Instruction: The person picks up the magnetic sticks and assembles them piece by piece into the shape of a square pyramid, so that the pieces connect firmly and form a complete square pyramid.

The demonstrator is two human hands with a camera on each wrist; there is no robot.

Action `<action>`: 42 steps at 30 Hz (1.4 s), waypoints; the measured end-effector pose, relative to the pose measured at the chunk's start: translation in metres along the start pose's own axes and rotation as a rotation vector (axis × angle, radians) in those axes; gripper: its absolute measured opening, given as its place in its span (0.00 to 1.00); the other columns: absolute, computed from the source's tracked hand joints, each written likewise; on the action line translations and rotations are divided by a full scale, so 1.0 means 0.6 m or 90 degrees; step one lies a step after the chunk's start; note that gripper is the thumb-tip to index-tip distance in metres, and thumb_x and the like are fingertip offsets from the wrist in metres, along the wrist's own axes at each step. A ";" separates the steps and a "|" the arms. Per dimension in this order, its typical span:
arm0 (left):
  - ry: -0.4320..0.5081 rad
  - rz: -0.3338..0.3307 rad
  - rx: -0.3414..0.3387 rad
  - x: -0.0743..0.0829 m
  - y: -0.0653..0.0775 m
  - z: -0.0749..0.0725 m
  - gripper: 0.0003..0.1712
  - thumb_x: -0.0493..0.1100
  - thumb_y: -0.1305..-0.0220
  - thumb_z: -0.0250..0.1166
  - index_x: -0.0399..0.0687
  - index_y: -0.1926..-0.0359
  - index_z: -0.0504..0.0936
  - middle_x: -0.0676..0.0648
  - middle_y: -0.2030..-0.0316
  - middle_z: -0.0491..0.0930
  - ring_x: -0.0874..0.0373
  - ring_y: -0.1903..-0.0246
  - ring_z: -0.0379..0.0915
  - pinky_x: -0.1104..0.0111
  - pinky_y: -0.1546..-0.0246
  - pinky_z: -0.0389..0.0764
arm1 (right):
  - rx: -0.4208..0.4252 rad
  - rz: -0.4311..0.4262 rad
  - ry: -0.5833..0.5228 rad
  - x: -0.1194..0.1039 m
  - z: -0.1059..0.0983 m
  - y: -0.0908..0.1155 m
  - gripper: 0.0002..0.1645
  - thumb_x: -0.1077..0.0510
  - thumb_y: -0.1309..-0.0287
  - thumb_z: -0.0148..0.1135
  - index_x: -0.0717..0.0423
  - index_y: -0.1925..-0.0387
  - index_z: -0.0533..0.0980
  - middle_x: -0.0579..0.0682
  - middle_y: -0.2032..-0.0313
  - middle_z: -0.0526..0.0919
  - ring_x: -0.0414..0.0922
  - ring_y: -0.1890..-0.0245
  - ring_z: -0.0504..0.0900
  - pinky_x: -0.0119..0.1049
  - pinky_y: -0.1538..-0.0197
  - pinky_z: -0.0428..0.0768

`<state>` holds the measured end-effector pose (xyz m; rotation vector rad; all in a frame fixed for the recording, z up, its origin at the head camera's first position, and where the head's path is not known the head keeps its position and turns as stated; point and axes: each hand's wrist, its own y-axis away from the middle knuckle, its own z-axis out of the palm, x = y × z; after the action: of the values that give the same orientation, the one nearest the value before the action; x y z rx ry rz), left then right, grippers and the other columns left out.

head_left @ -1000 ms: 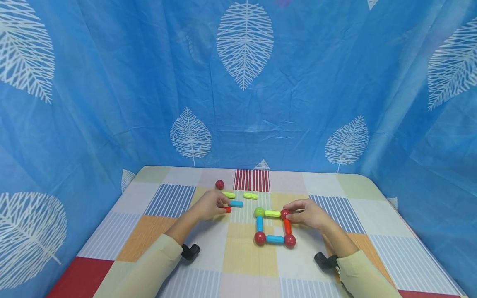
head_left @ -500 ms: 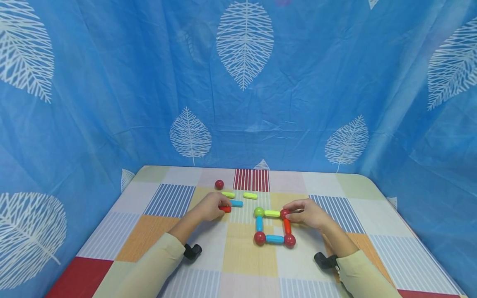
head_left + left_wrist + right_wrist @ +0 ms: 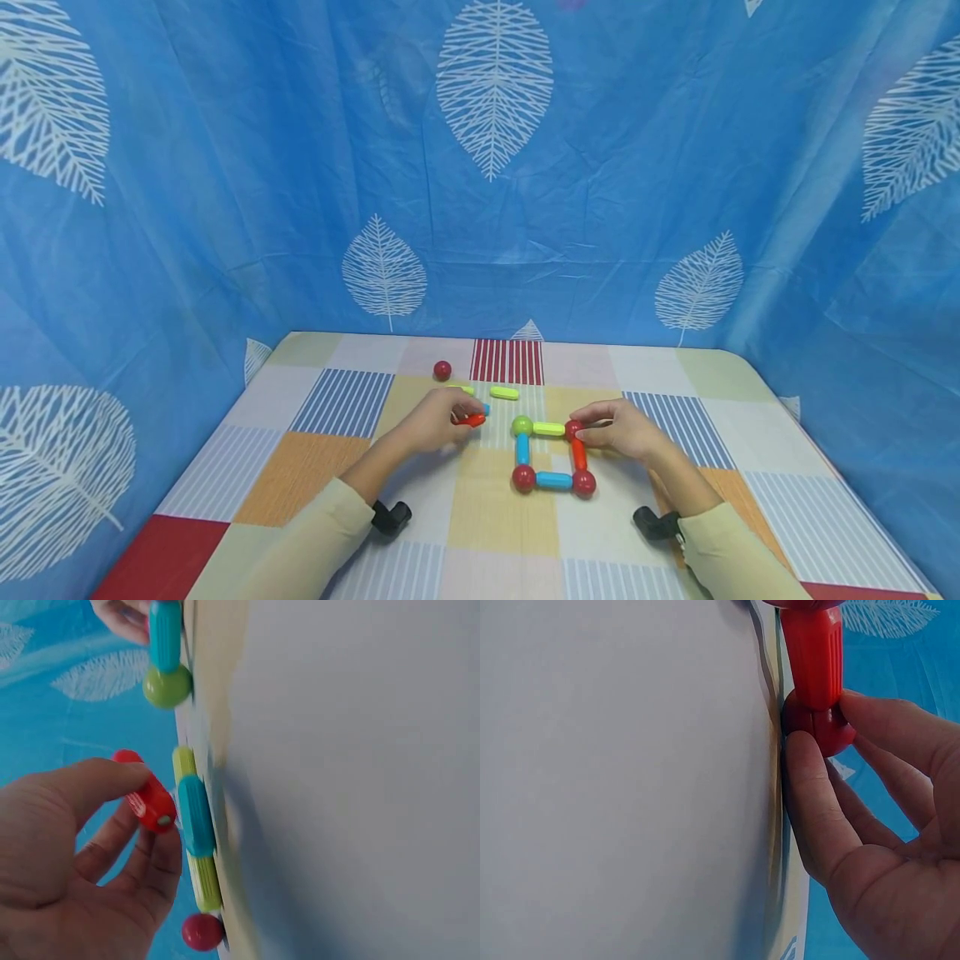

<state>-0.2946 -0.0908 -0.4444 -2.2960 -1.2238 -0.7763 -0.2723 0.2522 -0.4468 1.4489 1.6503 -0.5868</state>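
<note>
My left hand (image 3: 437, 421) pinches a red magnetic rod (image 3: 154, 799) between thumb and fingers, just above the tablecloth. A blue rod (image 3: 196, 816) lies right behind it, partly hidden by the hand in the head view. My right hand (image 3: 624, 430) grips the red ball (image 3: 573, 430) at the far right corner of a square of rods and balls. That square has a green ball (image 3: 522, 426), a yellow-green rod (image 3: 549, 429), a red rod (image 3: 579, 455), two blue rods and two red balls (image 3: 524, 477) along its near side.
Beyond the left hand lie a loose red ball (image 3: 442, 370) and two yellow-green rods (image 3: 505, 392), one partly covered by the hand. A patchwork tablecloth (image 3: 510, 525) covers the table. Blue leaf-print curtains (image 3: 600, 167) hang behind and at both sides.
My left hand has picked the red rod up from the cloth and shifted it slightly to the right. The right hand and the square stay in place.
</note>
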 end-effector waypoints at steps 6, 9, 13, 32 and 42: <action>0.082 0.029 0.000 0.018 0.004 0.013 0.19 0.33 0.39 0.71 0.43 0.45 0.86 0.49 0.57 0.85 0.57 0.58 0.81 0.67 0.56 0.86 | -0.001 0.009 -0.008 0.001 -0.001 -0.002 0.19 0.62 0.41 0.72 0.57 0.47 0.85 0.55 0.49 0.86 0.47 0.54 0.82 0.37 0.53 0.87; 0.107 0.025 -0.002 0.028 0.006 0.018 0.20 0.34 0.39 0.72 0.44 0.45 0.86 0.50 0.56 0.85 0.57 0.57 0.82 0.67 0.54 0.86 | 0.000 0.009 -0.006 0.001 -0.001 -0.002 0.19 0.62 0.41 0.72 0.56 0.47 0.85 0.55 0.49 0.86 0.47 0.54 0.82 0.37 0.53 0.87; 0.159 0.022 -0.011 0.038 0.008 0.023 0.19 0.33 0.39 0.72 0.43 0.46 0.86 0.49 0.56 0.85 0.56 0.56 0.82 0.65 0.52 0.87 | 0.003 0.010 -0.003 0.001 -0.002 -0.002 0.18 0.62 0.41 0.72 0.56 0.47 0.85 0.54 0.49 0.86 0.48 0.53 0.82 0.38 0.53 0.87; 0.317 0.048 -0.055 0.079 0.013 0.058 0.15 0.33 0.41 0.74 0.44 0.52 0.86 0.52 0.59 0.85 0.61 0.57 0.81 0.69 0.53 0.87 | -0.002 0.002 -0.009 0.001 -0.002 -0.001 0.19 0.60 0.40 0.72 0.56 0.47 0.84 0.53 0.49 0.86 0.47 0.53 0.82 0.38 0.53 0.86; 0.321 0.049 -0.080 0.089 0.013 0.072 0.13 0.34 0.40 0.74 0.46 0.54 0.85 0.54 0.59 0.84 0.62 0.56 0.80 0.65 0.50 0.87 | -0.002 -0.004 0.000 0.004 -0.002 -0.001 0.19 0.60 0.40 0.71 0.56 0.47 0.85 0.54 0.49 0.87 0.48 0.52 0.81 0.36 0.54 0.85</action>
<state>-0.2518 -0.0365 -0.4434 -2.0396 -0.8703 -1.3321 -0.2734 0.2543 -0.4482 1.4423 1.6560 -0.5872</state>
